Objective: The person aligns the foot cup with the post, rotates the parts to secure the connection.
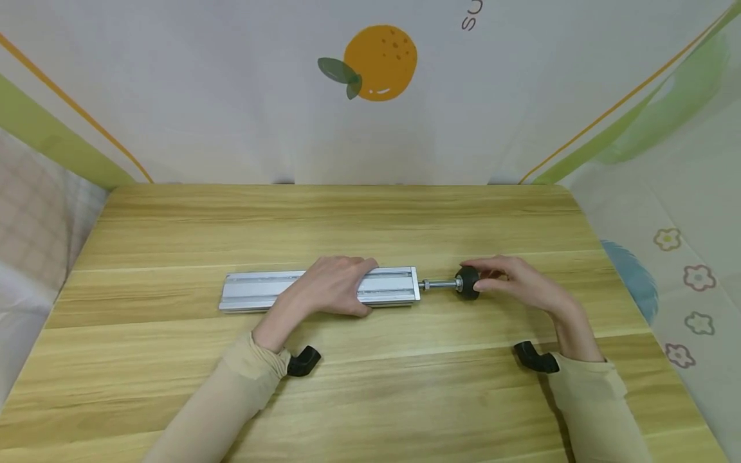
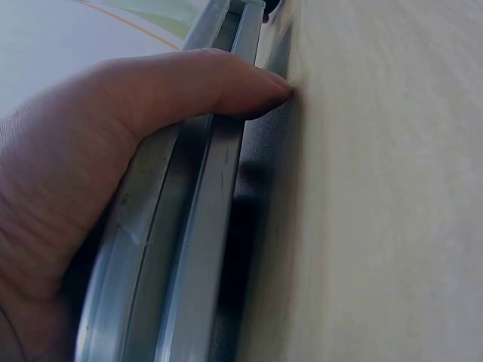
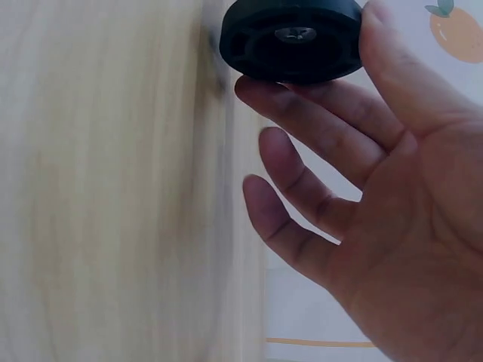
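Left hand: A person's left hand (image 1: 332, 286) grips the silver metal profile (image 1: 388, 283) from above, thumb reaching down its near side to the tabletop.
Right hand: The right hand (image 1: 523, 280) pinches the black round foot (image 1: 466, 283) by its rim; two other fingers curve free below it in the right wrist view.
Metal profile: Grooved lengthwise, it lies across the middle of the wooden table (image 1: 405, 379), roughly parallel to the back edge and nearer the left edge than the right.
Threaded rod: A thin rod (image 1: 442, 283) with a nut (image 1: 426, 284) runs from the profile's right end plate (image 1: 415, 284) to the foot, a screw head (image 3: 295, 35) showing in the foot's outer face.
Cuffs: A black curved piece sits at each beige sleeve, left (image 1: 303, 361) and right (image 1: 535, 357).
Backdrop: Behind the back edge hangs pale cloth (image 1: 231, 96) printed with an orange fruit (image 1: 380, 63); flower outlines (image 1: 699, 278) show beyond the right edge.
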`<action>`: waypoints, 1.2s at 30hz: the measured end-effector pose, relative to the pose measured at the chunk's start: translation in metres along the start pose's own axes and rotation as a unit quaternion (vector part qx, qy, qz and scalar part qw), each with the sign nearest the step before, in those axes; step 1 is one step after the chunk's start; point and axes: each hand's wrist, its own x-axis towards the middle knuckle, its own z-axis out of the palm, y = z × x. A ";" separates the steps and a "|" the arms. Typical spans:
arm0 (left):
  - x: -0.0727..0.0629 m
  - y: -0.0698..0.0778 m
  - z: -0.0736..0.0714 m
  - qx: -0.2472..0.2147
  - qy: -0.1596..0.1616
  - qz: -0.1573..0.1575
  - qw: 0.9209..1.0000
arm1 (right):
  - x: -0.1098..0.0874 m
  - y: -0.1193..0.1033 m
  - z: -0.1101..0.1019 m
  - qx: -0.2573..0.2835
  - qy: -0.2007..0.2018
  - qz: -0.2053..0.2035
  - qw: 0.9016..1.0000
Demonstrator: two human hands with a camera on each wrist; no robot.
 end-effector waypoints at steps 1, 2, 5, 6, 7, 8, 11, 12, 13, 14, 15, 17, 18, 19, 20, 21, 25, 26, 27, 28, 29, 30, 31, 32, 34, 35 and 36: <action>0.000 0.000 0.000 0.000 0.001 0.000 1.000 | 0.000 0.000 0.000 -0.002 -0.001 -0.003 1.000; 0.000 0.000 0.000 -0.001 0.001 0.001 1.000 | 0.000 0.001 0.000 -0.004 -0.001 -0.006 1.000; 0.000 0.000 0.000 -0.001 0.001 0.000 1.000 | 0.001 0.002 0.001 -0.002 0.005 -0.014 1.000; 0.000 0.001 0.000 -0.001 0.003 0.001 1.000 | 0.001 0.002 0.002 -0.002 0.009 -0.015 1.000; 0.000 0.001 0.000 -0.001 0.003 0.001 1.000 | 0.001 0.002 0.003 0.000 0.013 -0.017 1.000; -0.001 0.001 0.000 -0.001 0.003 0.001 1.000 | 0.002 0.002 0.003 0.005 0.017 -0.020 1.000; -0.001 0.001 0.000 -0.001 0.006 0.002 1.000 | 0.006 0.001 0.007 0.021 0.025 -0.026 0.999; -0.001 0.000 0.000 -0.001 0.007 0.003 1.000 | 0.007 0.001 0.008 0.025 0.026 -0.028 0.999; -0.001 0.000 0.001 -0.001 0.007 0.003 1.000 | 0.008 0.001 0.009 0.028 0.027 -0.030 0.999; -0.001 0.000 0.001 -0.001 0.006 0.003 1.000 | 0.009 0.000 0.010 0.031 0.028 -0.030 0.999; -0.001 0.000 0.001 -0.001 0.008 0.003 1.000 | 0.010 0.001 0.011 0.032 0.029 -0.029 0.999; -0.001 0.000 0.001 -0.001 0.008 0.004 1.000 | 0.011 0.001 0.012 0.028 0.032 -0.028 0.999; -0.001 0.000 0.001 -0.001 0.008 0.004 1.000 | 0.011 0.001 0.012 0.025 0.034 -0.025 0.999; -0.001 0.000 0.001 -0.001 0.009 0.004 1.000 | 0.012 0.001 0.013 0.023 0.038 -0.024 0.999; -0.001 0.000 0.001 -0.002 0.008 0.004 1.000 | 0.012 0.001 0.012 0.019 0.042 -0.022 0.999; -0.001 0.000 0.000 -0.003 0.008 0.004 1.000 | 0.011 0.000 0.012 0.013 0.047 -0.020 0.999; 0.000 0.000 0.000 -0.004 0.005 0.001 1.000 | 0.009 -0.002 0.010 -0.013 0.063 -0.008 0.998; 0.000 0.000 0.000 -0.003 0.004 0.000 1.000 | 0.008 -0.002 0.009 -0.018 0.064 -0.004 0.998; 0.000 0.000 0.000 -0.001 0.003 0.000 1.000 | 0.007 -0.002 0.008 -0.023 0.062 0.000 0.998; 0.000 0.000 0.000 0.000 0.002 -0.001 1.000 | 0.006 -0.002 0.007 -0.025 0.058 0.002 0.998; 0.000 0.000 -0.001 0.000 0.001 -0.001 1.000 | 0.005 -0.002 0.006 -0.026 0.052 0.004 0.998; 0.000 0.000 -0.001 0.001 0.001 -0.001 1.000 | 0.004 -0.001 0.005 -0.027 0.046 0.005 0.999; 0.000 0.000 -0.001 0.002 0.001 0.000 1.000 | 0.003 0.000 0.004 -0.027 0.040 0.004 0.999; 0.000 0.000 -0.001 0.002 0.001 0.000 1.000 | 0.003 0.000 0.004 -0.025 0.033 0.001 0.999; 0.000 0.000 0.000 0.001 0.002 0.001 1.000 | 0.002 0.002 0.003 -0.018 0.021 -0.006 1.000; 0.000 0.000 0.000 0.001 0.004 0.002 1.000 | 0.002 0.002 0.003 -0.013 0.016 -0.007 1.000; 0.000 0.000 0.000 0.001 0.004 0.003 1.000 | 0.002 0.003 0.003 -0.009 0.011 -0.008 1.000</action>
